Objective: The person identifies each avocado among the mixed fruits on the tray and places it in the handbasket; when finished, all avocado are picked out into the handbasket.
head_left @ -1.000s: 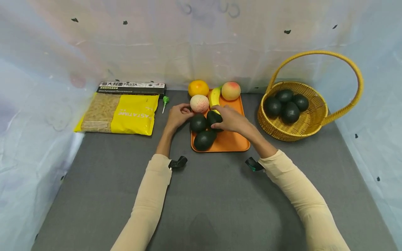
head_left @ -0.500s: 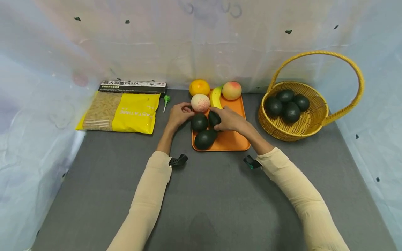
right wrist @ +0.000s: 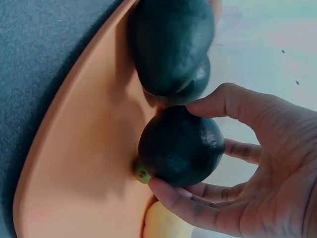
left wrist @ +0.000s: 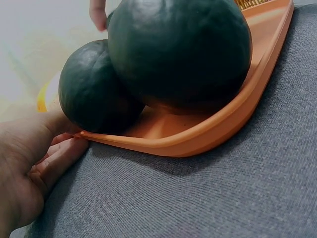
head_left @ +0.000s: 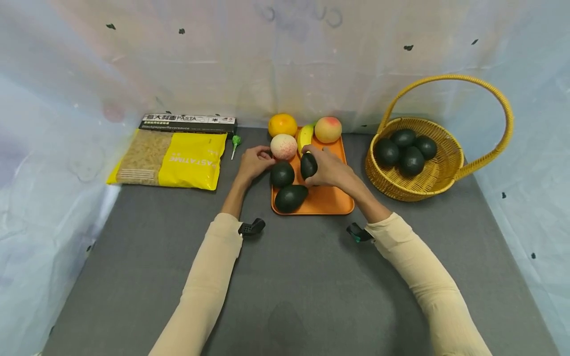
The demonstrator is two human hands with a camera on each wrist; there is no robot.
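My right hand point(head_left: 328, 167) holds a dark green avocado point(right wrist: 181, 146) between thumb and fingers, just above the orange tray point(head_left: 331, 200). In the right wrist view, the fingers curl around its side. My left hand point(head_left: 255, 162) pinches the tray's left rim; in the left wrist view, that hand point(left wrist: 29, 166) has fingers under the edge, and its thumb tip is hidden behind an avocado point(left wrist: 96, 89). Two more avocados, one behind point(head_left: 282, 174) and one in front point(head_left: 291, 198), lie on the tray's left side. A pale speckled peach point(head_left: 283, 147) sits beside the left fingertips.
An orange point(head_left: 282, 125), a banana point(head_left: 305, 137) and a pink-yellow peach point(head_left: 328, 129) are at the tray's back. Right of it stands a wicker basket point(head_left: 427, 185) with several avocados and a tall handle. Leftward lie a pasta bag point(head_left: 191, 160), a black box point(head_left: 187, 123) and a green lollipop point(head_left: 236, 141).
The avocado in my right hand has come up slightly and tipped more upright, apart from the two beside it. My left hand stays at the tray's rim.
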